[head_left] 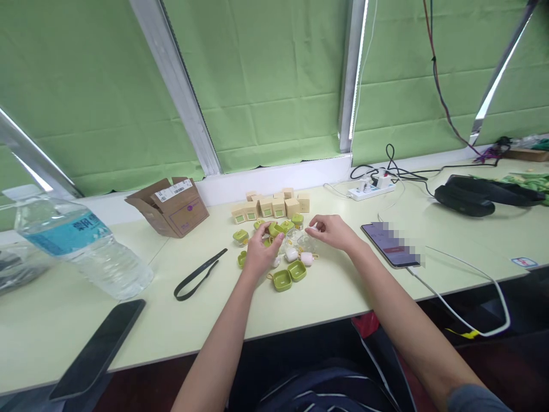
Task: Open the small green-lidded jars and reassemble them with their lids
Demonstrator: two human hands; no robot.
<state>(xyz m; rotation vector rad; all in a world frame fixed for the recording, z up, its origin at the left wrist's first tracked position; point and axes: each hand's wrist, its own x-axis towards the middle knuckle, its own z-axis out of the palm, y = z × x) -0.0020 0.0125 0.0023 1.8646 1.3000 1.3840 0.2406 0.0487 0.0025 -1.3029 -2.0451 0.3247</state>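
Observation:
My left hand (259,252) rests among small green cases (290,275) on the pale table (343,286), its fingers curled round a green piece (274,230). My right hand (332,230) hovers just right of the pile, thumb and fingers pinched on a small white item (312,228). White earbud-like cases (299,256) lie between the hands. A row of small tan boxes (274,206) stands behind the pile.
An open cardboard box (169,206) sits back left, a black strap (198,273) lies left of the pile, and a water bottle (81,243) lies on its side. A dark phone (100,346) hangs at the front edge; another phone (390,243) charges on the right, near a power strip (371,189).

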